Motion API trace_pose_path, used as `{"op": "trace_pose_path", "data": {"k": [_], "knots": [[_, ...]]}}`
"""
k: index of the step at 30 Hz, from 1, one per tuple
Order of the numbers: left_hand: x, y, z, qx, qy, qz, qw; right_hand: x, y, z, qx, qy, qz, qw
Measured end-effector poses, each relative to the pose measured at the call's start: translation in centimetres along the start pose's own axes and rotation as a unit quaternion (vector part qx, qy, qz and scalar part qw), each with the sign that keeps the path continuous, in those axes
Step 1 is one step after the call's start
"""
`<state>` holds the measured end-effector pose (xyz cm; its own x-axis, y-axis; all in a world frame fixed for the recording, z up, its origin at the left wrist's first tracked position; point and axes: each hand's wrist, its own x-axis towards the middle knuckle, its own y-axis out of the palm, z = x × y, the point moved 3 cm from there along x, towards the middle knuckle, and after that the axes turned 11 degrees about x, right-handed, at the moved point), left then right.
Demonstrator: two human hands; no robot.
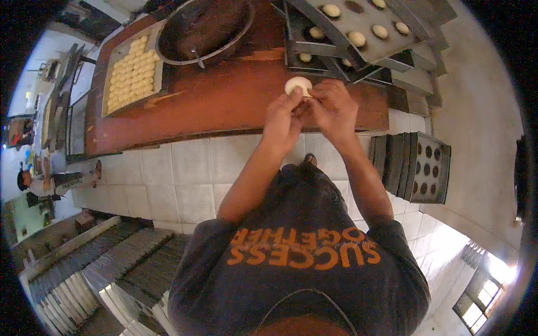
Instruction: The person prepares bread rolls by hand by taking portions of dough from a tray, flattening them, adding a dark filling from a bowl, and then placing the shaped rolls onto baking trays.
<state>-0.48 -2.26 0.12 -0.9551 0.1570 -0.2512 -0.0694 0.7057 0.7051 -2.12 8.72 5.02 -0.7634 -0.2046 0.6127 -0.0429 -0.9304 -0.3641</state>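
Observation:
Between my two hands, over the near edge of the brown table [224, 92], is a pale round of dough [297, 84]. My left hand [284, 119] pinches it from the left with thumb and fingers. On its right side, the fingers of my right hand [334, 106] are closed on the dough's edge. The undersides of my fingers are partly hidden. Ahead and to the right, dough balls sit spaced out on a grey baking tray [386, 49] stacked over other trays. At the far left, many dough balls [133, 75] fill a shallow tray in close rows.
A large dark bowl [204, 28] with a dark filling and a spoon [198, 58] stands at the table's back. Trays with round dark spots [428, 165] stand on the floor at right. Dark racks [112, 263] are behind left. Another person [56, 182] is far left.

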Motion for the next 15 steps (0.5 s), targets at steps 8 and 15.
{"op": "trace_pose_path", "data": {"k": [8, 15], "knots": [[3.5, 9.5, 7.4, -0.096, 0.02, -0.021, 0.995, -0.6, -9.8, -3.9, -0.068, -0.166, -0.042, 0.983], [4.6, 14.5, 7.7, 0.373, 0.196, 0.03, 0.907, -1.6, -20.5, -2.6, 0.028, -0.039, -0.067, 0.997]]}}
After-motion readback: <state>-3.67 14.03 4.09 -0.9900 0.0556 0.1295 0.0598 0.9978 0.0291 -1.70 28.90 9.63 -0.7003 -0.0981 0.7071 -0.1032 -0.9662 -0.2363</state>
